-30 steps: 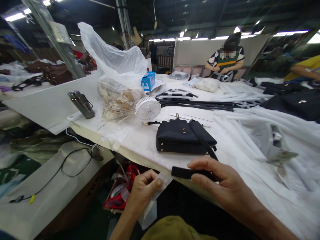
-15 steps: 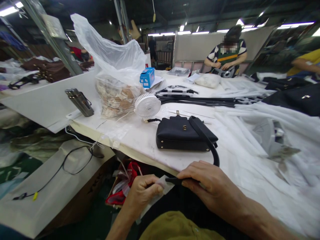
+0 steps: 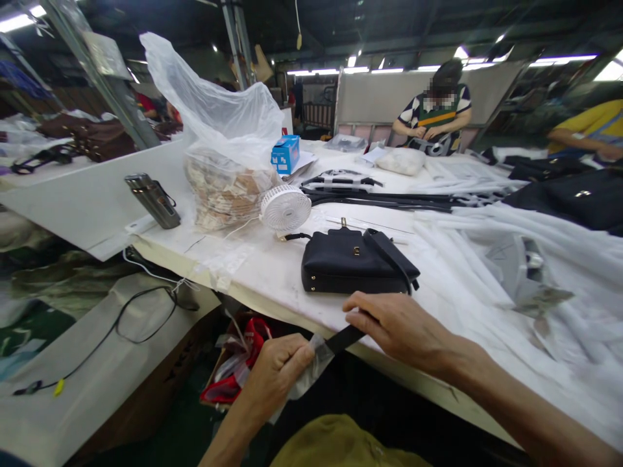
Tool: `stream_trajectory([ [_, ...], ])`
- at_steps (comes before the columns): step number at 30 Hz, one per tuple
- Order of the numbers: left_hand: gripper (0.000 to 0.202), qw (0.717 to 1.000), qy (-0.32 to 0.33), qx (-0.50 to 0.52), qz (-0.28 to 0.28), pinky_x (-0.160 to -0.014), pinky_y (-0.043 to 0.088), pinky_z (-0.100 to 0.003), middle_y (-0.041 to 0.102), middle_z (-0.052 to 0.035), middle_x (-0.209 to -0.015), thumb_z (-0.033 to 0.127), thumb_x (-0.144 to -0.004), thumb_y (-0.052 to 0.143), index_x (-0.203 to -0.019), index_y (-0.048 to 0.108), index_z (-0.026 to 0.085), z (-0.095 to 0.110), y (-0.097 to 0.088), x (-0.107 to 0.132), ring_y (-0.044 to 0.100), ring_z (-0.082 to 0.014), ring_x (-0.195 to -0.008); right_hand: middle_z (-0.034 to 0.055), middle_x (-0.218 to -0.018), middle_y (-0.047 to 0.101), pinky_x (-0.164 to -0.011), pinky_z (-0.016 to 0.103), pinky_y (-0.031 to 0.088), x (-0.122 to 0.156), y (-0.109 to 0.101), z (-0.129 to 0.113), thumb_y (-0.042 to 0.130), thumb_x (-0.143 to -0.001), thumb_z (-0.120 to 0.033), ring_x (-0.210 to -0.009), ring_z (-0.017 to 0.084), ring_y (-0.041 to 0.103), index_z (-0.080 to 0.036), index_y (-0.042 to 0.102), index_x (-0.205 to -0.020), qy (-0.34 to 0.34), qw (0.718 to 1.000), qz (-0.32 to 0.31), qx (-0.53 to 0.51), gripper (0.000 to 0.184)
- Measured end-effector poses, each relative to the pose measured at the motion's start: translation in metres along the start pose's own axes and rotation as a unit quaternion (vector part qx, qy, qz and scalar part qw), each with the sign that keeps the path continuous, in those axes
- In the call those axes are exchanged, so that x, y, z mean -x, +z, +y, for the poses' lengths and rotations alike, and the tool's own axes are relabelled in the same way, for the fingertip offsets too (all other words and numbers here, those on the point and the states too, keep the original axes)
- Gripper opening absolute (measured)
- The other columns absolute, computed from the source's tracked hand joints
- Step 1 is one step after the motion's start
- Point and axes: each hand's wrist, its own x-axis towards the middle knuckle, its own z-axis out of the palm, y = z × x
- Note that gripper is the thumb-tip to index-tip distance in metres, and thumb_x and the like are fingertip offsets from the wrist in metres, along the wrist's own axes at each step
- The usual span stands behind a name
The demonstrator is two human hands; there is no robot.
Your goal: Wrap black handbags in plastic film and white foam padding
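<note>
A small black handbag (image 3: 351, 264) lies on the white table (image 3: 272, 275) in front of me. Its black strap (image 3: 344, 338) runs from the bag down to the table's near edge. My right hand (image 3: 396, 323) is closed on the strap near its end. My left hand (image 3: 278, 368) is below the table edge, closed on a clear plastic sleeve (image 3: 311, 370) whose open end sits over the strap's tip.
A white desk fan (image 3: 285, 209), a clear bag of tags (image 3: 224, 149), a blue box (image 3: 285, 154) and a dark flask (image 3: 152, 200) stand at the back left. White wrapping sheets (image 3: 516, 259) and black straps (image 3: 384, 198) cover the right. Two other people work at the far side.
My right hand has drawn the strap end toward my left hand. The sleeve in my left hand, held apart a second ago, now covers the strap's tip.
</note>
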Motion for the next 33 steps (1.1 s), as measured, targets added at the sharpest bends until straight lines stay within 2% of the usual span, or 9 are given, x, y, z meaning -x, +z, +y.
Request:
stream_trajectory([
  [3, 0.047, 0.999, -0.033, 0.024, 0.004, -0.055, 0.027, -0.025, 0.042, 0.0013, -0.059, 0.048, -0.092, 0.048, -0.057, 0.049, 0.018, 0.000, 0.000, -0.005, 0.038, -0.0131, -0.058, 0.0053, -0.084, 0.071, -0.071, 0.029, 0.041, -0.011, -0.002, 0.000, 0.044, -0.099, -0.025, -0.078, 0.020, 0.066, -0.020, 0.066, -0.094, 0.002, 0.996, 0.011, 0.088, 0.023],
  [9, 0.049, 0.993, -0.054, 0.099, 0.022, -0.060, 0.032, -0.024, 0.048, 0.0003, -0.064, 0.058, -0.089, 0.048, -0.065, 0.056, 0.017, 0.011, 0.012, -0.019, 0.040, -0.0144, -0.064, 0.0057, -0.091, 0.070, -0.071, 0.028, 0.037, -0.030, 0.023, -0.026, 0.046, -0.091, -0.011, -0.080, 0.019, 0.063, -0.018, 0.061, -0.099, -0.117, 0.987, -0.025, 0.102, 0.018],
  [14, 0.052, 0.991, -0.061, 0.080, 0.093, -0.055, 0.029, -0.023, 0.037, 0.0035, -0.059, 0.062, -0.088, 0.048, -0.060, 0.043, 0.019, -0.006, 0.006, -0.014, 0.035, -0.0122, -0.059, 0.0055, -0.074, 0.069, -0.065, 0.030, 0.032, -0.044, -0.008, 0.000, 0.037, -0.101, -0.024, -0.068, 0.019, 0.063, -0.019, 0.061, -0.092, -0.031, 0.978, 0.009, 0.206, 0.026],
  [17, 0.056, 0.987, -0.092, 0.105, 0.082, -0.050, 0.028, -0.023, 0.040, 0.0040, -0.052, 0.067, -0.087, 0.045, -0.059, 0.045, 0.019, -0.016, 0.006, -0.014, 0.037, -0.0108, -0.050, 0.0055, -0.071, 0.068, -0.063, 0.030, 0.031, -0.054, -0.018, 0.006, 0.039, -0.098, -0.018, -0.066, 0.019, 0.063, -0.019, 0.059, -0.092, -0.027, 0.969, 0.007, 0.244, 0.021],
  [21, 0.057, 0.976, -0.136, 0.163, 0.046, -0.047, 0.036, -0.023, 0.061, -0.0024, -0.059, 0.072, -0.083, 0.046, -0.071, 0.057, 0.017, -0.012, 0.010, -0.024, 0.054, -0.0147, -0.048, 0.0062, -0.080, 0.070, -0.069, 0.031, 0.035, -0.063, 0.011, -0.019, 0.047, -0.088, -0.008, -0.073, 0.019, 0.065, -0.018, 0.057, -0.097, -0.106, 0.974, -0.040, 0.194, 0.017],
  [25, 0.055, 0.972, -0.126, 0.186, 0.074, -0.050, 0.038, -0.025, 0.059, -0.0008, -0.059, 0.070, -0.084, 0.048, -0.079, 0.059, 0.016, -0.003, 0.010, -0.030, 0.055, -0.0162, -0.052, 0.0067, -0.089, 0.071, -0.068, 0.030, 0.037, -0.067, 0.029, -0.037, 0.048, -0.091, -0.014, -0.078, 0.020, 0.066, -0.018, 0.054, -0.112, -0.139, 0.979, -0.053, 0.139, 0.022],
  [27, 0.052, 0.976, -0.094, 0.159, 0.119, -0.053, 0.035, -0.024, 0.051, 0.0019, -0.057, 0.067, -0.085, 0.049, -0.070, 0.055, 0.017, -0.005, 0.008, -0.029, 0.048, -0.0136, -0.054, 0.0059, -0.089, 0.071, -0.068, 0.029, 0.037, -0.070, 0.021, -0.028, 0.043, -0.097, -0.019, -0.078, 0.019, 0.066, -0.020, 0.053, -0.119, -0.132, 0.981, -0.044, 0.138, 0.024],
  [29, 0.054, 0.976, -0.078, 0.140, 0.147, -0.053, 0.031, -0.023, 0.044, 0.0038, -0.056, 0.067, -0.085, 0.050, -0.062, 0.048, 0.018, -0.011, 0.006, -0.026, 0.041, -0.0114, -0.055, 0.0041, -0.084, 0.071, -0.070, 0.029, 0.037, -0.076, 0.008, -0.012, 0.037, -0.102, -0.027, -0.073, 0.018, 0.066, -0.021, 0.057, -0.113, -0.099, 0.979, -0.042, 0.170, 0.024],
  [33, 0.056, 0.971, -0.128, 0.173, 0.101, -0.045, 0.025, -0.023, 0.046, 0.0049, -0.049, 0.071, -0.083, 0.046, -0.067, 0.053, 0.018, -0.024, 0.009, -0.029, 0.037, -0.0091, -0.042, 0.0018, -0.072, 0.069, -0.075, 0.031, 0.034, -0.088, -0.001, 0.008, 0.031, -0.104, -0.030, -0.063, 0.017, 0.063, -0.020, 0.060, -0.093, -0.060, 0.968, -0.036, 0.242, 0.032],
])
